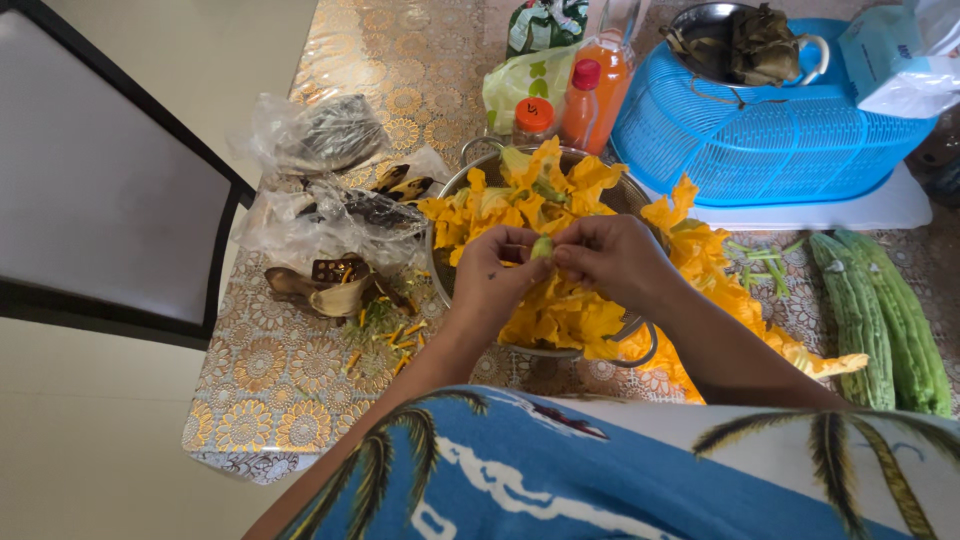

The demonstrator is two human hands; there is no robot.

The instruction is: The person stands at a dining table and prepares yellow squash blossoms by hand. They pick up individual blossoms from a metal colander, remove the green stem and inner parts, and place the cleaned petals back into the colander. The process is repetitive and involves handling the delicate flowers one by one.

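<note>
Nearest the camera, the left hand (pixel 500 262) and the right hand (pixel 610 258) meet above the round metal colander (pixel 447 262) heaped with yellow squash blossoms (pixel 520 195). Both hands pinch one small pale-green flower base (pixel 541 247) between their fingertips, the fingers curled in around it and the thumbs close together; it sits just over the middle of the colander.

Left of the colander, small yellow and green flower trimmings (pixel 385 335) lie scattered on the gold floral-patterned tabletop (pixel 270 385), beside brown dried husks (pixel 320 290). Just behind those, still left of the colander, lie two crumpled clear plastic bags (pixel 320 215) with dark contents. Right of the colander, more yellow blossoms spill onto the tabletop, and past them lie two long green bitter gourds (pixel 885 320) side by side.

Behind the colander stands a small clear jar with an orange lid (pixel 533 118), touching a tall orange plastic bottle with a red cap (pixel 582 100). A white and green plastic packet (pixel 520 85) leans just behind the jar. Behind and right of the colander, an upturned blue plastic basket (pixel 770 130) rests on a white tray (pixel 860 210) and carries a metal pot (pixel 715 35) with dark leaves. A pale blue wrapped package (pixel 890 55) sits at the basket's far right.
</note>
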